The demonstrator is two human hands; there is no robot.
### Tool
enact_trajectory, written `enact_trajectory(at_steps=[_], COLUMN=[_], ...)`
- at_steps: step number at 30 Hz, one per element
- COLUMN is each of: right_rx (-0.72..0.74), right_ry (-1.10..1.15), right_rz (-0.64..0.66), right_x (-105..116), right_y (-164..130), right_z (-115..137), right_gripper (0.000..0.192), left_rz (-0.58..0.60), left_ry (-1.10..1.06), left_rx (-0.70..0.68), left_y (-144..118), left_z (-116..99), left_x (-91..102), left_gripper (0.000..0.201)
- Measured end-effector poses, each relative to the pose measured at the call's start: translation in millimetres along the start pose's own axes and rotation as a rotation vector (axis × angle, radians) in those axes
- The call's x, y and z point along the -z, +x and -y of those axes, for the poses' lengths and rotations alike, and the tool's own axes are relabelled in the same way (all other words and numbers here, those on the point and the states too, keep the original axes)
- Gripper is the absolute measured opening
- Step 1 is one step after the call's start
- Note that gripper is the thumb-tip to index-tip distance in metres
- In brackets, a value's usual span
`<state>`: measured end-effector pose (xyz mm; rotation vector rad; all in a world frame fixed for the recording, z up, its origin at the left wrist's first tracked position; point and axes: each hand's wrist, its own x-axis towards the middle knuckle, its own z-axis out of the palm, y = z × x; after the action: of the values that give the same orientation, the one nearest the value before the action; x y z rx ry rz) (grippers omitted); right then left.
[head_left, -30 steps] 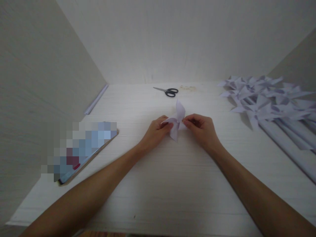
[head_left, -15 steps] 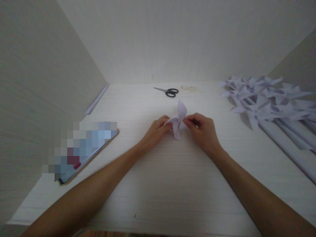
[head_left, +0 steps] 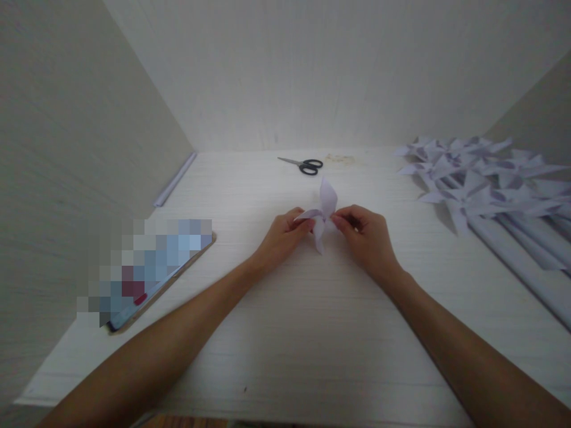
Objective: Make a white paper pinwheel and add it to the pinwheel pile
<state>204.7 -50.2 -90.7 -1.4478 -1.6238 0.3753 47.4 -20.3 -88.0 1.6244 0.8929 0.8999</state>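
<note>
A white paper pinwheel [head_left: 328,198] with curled blades is held between my two hands above the middle of the table. My left hand [head_left: 285,235] grips its left side, thumb in front and fingers behind, partly hidden by the paper. On the other side, my right hand [head_left: 366,233] pinches the pinwheel's right edge between thumb and forefinger. Beyond the hands lies a pair of scissors [head_left: 307,166] with black handles, blades pointing left.
Several finished paper pinwheels [head_left: 466,190] with rolled paper sticks [head_left: 513,255] are piled at the right. A phone [head_left: 165,267], its screen blurred, leans at the left. One rolled paper stick [head_left: 176,180] lies along the left wall. White panels [head_left: 289,71] enclose the table [head_left: 312,339].
The pinwheel has turned slightly in my hands, and my left thumb has shifted a little to the right along it. My right hand stays almost in place.
</note>
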Motion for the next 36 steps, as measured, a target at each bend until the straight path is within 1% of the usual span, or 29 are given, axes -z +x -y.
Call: enact_trajectory(at_steps=[5, 9, 11, 14, 20, 24, 28, 32, 36], right_rx=[0.106, 0.2, 0.222, 0.221, 0.214, 0.18, 0.139, 0.117, 0.152], right_ry=[-0.119, -0.121, -0.122, -0.16, -0.212, -0.221, -0.174, -0.15, -0.134], right_rz=[-0.017, -0.057, -0.065, -0.06, -0.053, -0.083, -0.088, -0.077, -0.052], right_x=[0.9, 1.4, 1.2, 0.3, -2.7, -3.3, -2.9, -2.8, -2.8], right_y=[-0.6, -2.6, -3.9, -5.4, -6.3, -6.9, -6.5, -6.2, -7.4], right_z=[4.1, 6.5, 7.6, 7.9, 5.5, 6.0, 7.2, 8.0, 9.3], right_gripper=[0.01, 0.009, 0.01, 0.011, 0.011, 0.01, 0.01, 0.01, 0.01], left_rz=[0.002, 0.008, 0.025, 0.039, -0.005, 0.007, 0.0, 0.009, -0.065], left_ry=[0.012, 0.05, 0.066, 0.097, 0.125, 0.135, 0.078, 0.067, 0.037], left_rx=[-0.029, -0.046, -0.053, -0.07, -0.107, -0.14, -0.128, -0.104, -0.075], left_y=[0.5, 1.3, 1.8, 2.3, 0.3, -1.5, -2.7, -3.0, -1.8], left_z=[0.6, 1.4, 2.0, 2.4, 3.4, 1.0, -3.7, -5.2, 0.2], left_x=[0.2, 0.6, 1.0, 1.4, -0.6, -2.0, -2.2, -3.7, -4.9], left_gripper=[0.016, 0.017, 0.016, 0.017, 0.018, 0.017, 0.018, 0.022, 0.022])
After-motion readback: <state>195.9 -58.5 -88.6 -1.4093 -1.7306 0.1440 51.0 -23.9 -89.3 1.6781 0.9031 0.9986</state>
